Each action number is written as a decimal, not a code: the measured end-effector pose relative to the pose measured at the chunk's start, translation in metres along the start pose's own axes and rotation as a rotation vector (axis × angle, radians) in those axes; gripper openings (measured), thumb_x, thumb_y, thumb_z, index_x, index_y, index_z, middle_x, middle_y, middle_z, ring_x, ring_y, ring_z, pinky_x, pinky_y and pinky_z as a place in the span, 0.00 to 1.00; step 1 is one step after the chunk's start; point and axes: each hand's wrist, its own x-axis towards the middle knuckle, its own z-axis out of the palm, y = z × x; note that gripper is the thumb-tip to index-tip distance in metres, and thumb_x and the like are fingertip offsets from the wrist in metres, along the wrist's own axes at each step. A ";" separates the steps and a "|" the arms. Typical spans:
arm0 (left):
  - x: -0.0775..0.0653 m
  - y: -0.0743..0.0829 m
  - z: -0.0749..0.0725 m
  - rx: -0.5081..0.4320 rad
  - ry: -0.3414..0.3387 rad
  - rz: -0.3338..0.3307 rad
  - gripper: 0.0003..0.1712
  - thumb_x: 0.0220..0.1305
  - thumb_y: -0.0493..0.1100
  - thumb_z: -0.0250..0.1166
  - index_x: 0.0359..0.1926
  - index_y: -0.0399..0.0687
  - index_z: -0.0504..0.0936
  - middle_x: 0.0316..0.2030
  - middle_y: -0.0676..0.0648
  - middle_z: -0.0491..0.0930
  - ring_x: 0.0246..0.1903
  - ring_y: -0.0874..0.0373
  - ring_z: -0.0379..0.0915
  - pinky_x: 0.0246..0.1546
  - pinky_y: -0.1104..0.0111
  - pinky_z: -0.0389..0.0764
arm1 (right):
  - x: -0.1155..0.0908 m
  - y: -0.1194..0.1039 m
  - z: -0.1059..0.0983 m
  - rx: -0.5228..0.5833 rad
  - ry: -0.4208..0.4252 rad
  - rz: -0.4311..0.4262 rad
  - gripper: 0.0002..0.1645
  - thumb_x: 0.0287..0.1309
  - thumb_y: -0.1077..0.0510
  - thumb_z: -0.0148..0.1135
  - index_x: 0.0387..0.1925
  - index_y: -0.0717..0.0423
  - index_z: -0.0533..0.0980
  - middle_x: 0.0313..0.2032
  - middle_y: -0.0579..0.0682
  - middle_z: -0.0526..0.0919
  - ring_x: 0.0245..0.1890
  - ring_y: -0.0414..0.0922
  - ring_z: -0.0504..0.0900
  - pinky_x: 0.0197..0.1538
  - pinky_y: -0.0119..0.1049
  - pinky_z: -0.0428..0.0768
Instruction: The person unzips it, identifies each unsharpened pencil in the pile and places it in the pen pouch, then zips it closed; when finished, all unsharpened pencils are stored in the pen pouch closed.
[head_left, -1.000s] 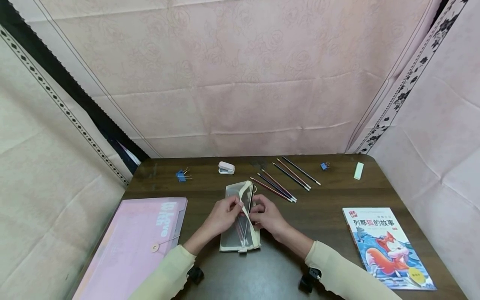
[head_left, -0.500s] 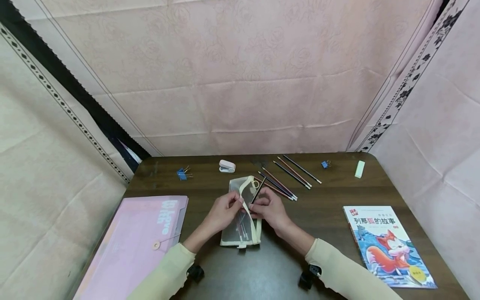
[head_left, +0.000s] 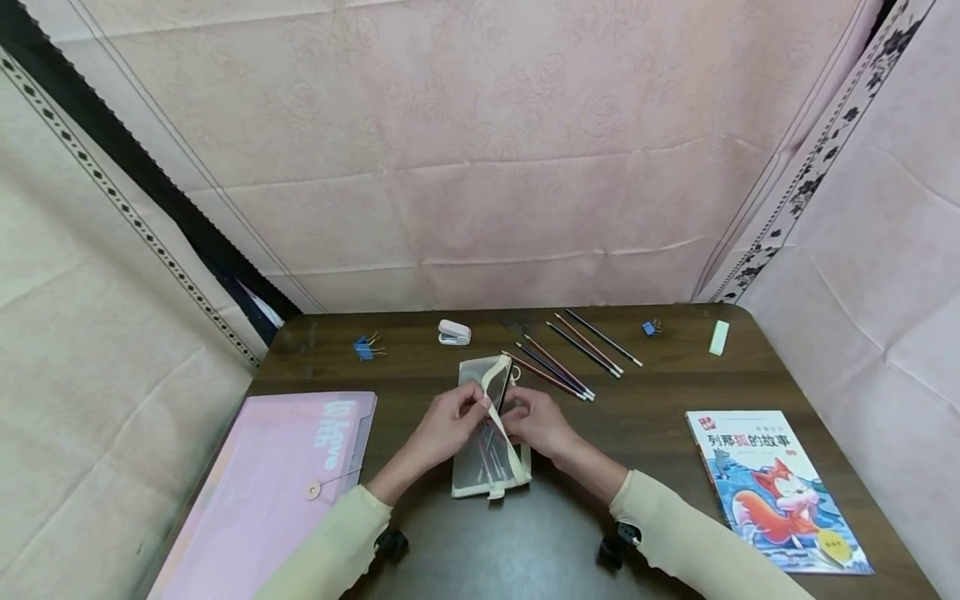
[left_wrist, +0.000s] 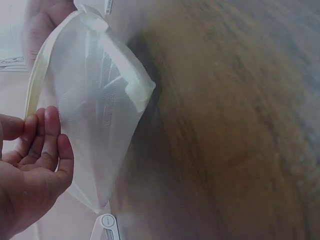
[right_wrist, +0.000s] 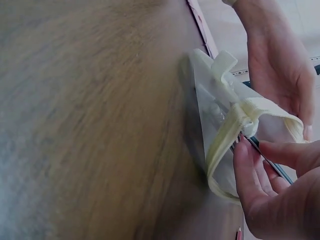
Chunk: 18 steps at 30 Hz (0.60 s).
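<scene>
A see-through mesh pencil case [head_left: 468, 475] with a cream zip edge stands in the middle of the table, its mouth unzipped. My left hand [head_left: 453, 418] pinches the zip edge between thumb and fingers; the left wrist view shows this grip on the pencil case [left_wrist: 82, 95] closely. At the opening, my right hand [head_left: 542, 427] holds a dark pencil [right_wrist: 277, 170] between thumb and fingertips. One end of it points into the mouth of the case, between the zip edges. Thin pencil shapes show faintly through the mesh.
Several pencils [head_left: 573, 350] lie behind the case. At the back are a white stapler [head_left: 453, 333], blue binder clips [head_left: 364, 348] and a pale green eraser [head_left: 718, 338]. A pink folder [head_left: 277, 483] lies left, a picture book [head_left: 780, 492] right.
Half a second ago the pencil leaned right above the case; now it stands steeper, lower in the opening. The case has shifted slightly right, the left hand keeping its pinch.
</scene>
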 end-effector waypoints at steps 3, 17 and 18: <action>0.001 -0.001 0.001 0.006 -0.011 0.012 0.10 0.70 0.51 0.56 0.31 0.57 0.77 0.28 0.49 0.78 0.26 0.60 0.68 0.24 0.70 0.68 | 0.002 0.002 0.001 -0.022 0.003 -0.015 0.11 0.54 0.67 0.63 0.42 0.60 0.77 0.34 0.61 0.87 0.31 0.44 0.86 0.36 0.38 0.84; 0.006 -0.005 0.004 0.097 0.021 0.000 0.10 0.69 0.50 0.57 0.29 0.59 0.77 0.27 0.53 0.84 0.24 0.62 0.74 0.22 0.70 0.72 | 0.006 0.006 -0.005 -0.162 -0.074 0.033 0.11 0.59 0.66 0.58 0.42 0.60 0.83 0.36 0.53 0.87 0.33 0.37 0.82 0.35 0.29 0.78; 0.006 -0.006 0.005 0.105 0.024 0.011 0.10 0.69 0.50 0.57 0.29 0.59 0.76 0.27 0.54 0.84 0.24 0.62 0.73 0.22 0.70 0.71 | 0.006 0.006 -0.006 -0.158 -0.080 0.051 0.11 0.59 0.65 0.58 0.43 0.60 0.83 0.36 0.53 0.87 0.33 0.38 0.82 0.35 0.29 0.78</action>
